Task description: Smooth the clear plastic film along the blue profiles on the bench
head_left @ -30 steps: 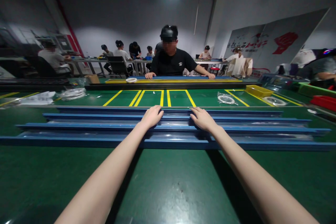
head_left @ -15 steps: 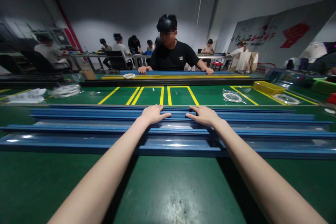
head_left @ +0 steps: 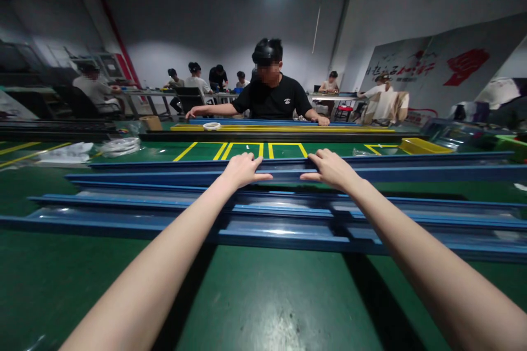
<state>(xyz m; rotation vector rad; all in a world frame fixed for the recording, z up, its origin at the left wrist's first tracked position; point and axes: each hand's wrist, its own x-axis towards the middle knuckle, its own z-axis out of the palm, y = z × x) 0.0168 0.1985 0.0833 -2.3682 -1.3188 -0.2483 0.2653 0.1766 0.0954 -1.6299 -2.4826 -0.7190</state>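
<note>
Two long blue channel rails lie across the green table in front of me. My left hand (head_left: 242, 171) and my right hand (head_left: 331, 169) both grip the far blue rail (head_left: 144, 173) near its middle, fingers curled over its far edge and thumbs along its near side. That rail is tilted, its right end raised off the table. The near blue rail (head_left: 123, 216) lies flat under my forearms, with a glossy clear insert along its inside.
A person in a black shirt sits across the table with hands on another blue and yellow rail (head_left: 288, 127). A white roll (head_left: 211, 126), plastic bags (head_left: 119, 146) and a yellow tray (head_left: 424, 146) lie around. Other people work at tables behind.
My hands closed over the far rail and lifted it; its right end has risen off the table. The person opposite stretched one arm out to the left.
</note>
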